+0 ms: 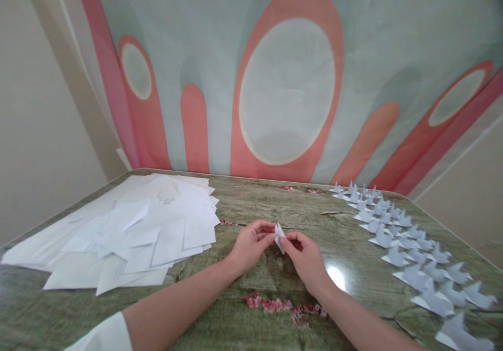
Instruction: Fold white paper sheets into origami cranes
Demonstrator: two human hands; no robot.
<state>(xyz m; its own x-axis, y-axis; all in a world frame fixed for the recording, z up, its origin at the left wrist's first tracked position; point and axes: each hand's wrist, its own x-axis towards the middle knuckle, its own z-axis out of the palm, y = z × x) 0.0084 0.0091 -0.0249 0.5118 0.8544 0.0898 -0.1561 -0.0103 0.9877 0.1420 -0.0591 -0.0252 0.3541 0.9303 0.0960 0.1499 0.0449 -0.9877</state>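
A small folded piece of white paper (pixel 279 237) is pinched between both hands above the middle of the table. My left hand (pixel 251 246) holds its left side with thumb and fingertips. My right hand (pixel 304 256) grips its right lower edge. Both forearms reach in from the near edge, and the paper stands roughly upright between the fingertips.
A loose spread of white paper sheets (pixel 129 230) covers the table's left part. Several finished white folded paper figures (pixel 408 246) stand in rows along the right side. The table (pixel 243 199) has a green, wood-patterned glossy cover with red flower prints. A patterned wall hanging is behind.
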